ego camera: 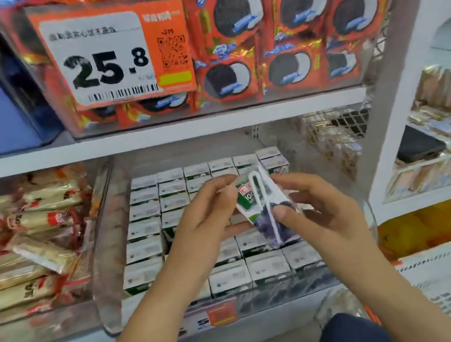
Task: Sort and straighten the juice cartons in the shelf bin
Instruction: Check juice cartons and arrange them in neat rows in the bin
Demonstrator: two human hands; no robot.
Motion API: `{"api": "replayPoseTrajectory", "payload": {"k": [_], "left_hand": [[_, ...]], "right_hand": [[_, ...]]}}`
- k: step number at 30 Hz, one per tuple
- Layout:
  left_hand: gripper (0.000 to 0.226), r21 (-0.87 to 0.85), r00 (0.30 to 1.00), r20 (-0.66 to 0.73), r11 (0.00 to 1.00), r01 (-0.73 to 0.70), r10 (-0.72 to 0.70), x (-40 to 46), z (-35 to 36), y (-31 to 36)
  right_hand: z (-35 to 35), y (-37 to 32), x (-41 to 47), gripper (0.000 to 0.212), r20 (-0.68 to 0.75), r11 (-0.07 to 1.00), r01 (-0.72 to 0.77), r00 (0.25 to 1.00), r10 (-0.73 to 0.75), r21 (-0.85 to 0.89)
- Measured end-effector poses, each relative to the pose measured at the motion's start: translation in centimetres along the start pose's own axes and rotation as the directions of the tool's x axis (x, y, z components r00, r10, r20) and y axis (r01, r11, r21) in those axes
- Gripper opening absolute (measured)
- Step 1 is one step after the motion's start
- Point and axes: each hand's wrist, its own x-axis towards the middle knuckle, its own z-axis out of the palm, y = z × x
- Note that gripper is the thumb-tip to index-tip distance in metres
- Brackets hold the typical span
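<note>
Both hands, left hand (204, 216) and right hand (312, 211), grip 1 juice carton (263, 208) above the bin (106, 301); most rows look straight, and it's not yet slotted in.

Green-and-purple juice carton (263, 208) tilted above clear shelf bin (108, 272), seemingly grape-printed, white-topped cartons (145, 227) upright in rows

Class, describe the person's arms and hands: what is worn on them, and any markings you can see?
Both the left hand and the right hand are bare: no gloves, rings or watch visible. The forearms are uncovered too, with no sleeves showing and no markings.
</note>
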Motion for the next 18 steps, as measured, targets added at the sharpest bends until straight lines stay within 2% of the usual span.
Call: {"api": "replayPoseTrajectory", "payload": {"k": [4,9,14,18], "left_hand": [[0.029,-0.007,0.997,0.057,0.999,-0.043,0.044,-0.3,-0.7,0.1],[0.027,0.032,0.994,0.073,0.996,-0.079,0.076,-0.6,-1.3,0.1],[0.030,0.010,0.998,0.037,0.999,-0.047,0.047,-0.6,-1.0,0.1],[0.039,-0.057,1.000,-0.009,0.998,0.020,-0.020,-0.5,-0.8,0.2]], "right_hand": [[0.5,-0.1,0.0,0.032,0.021,0.993,0.099,0.995,-0.098,-0.058],[0.9,0.4,0.2,0.042,0.035,0.992,0.121,0.992,-0.120,-0.026],[0.9,0.5,0.3,0.040,0.064,0.997,0.076,0.995,-0.077,0.017],[0.7,0.2,0.3,0.027,0.054,0.995,-0.033,0.998,0.028,0.091]]}}
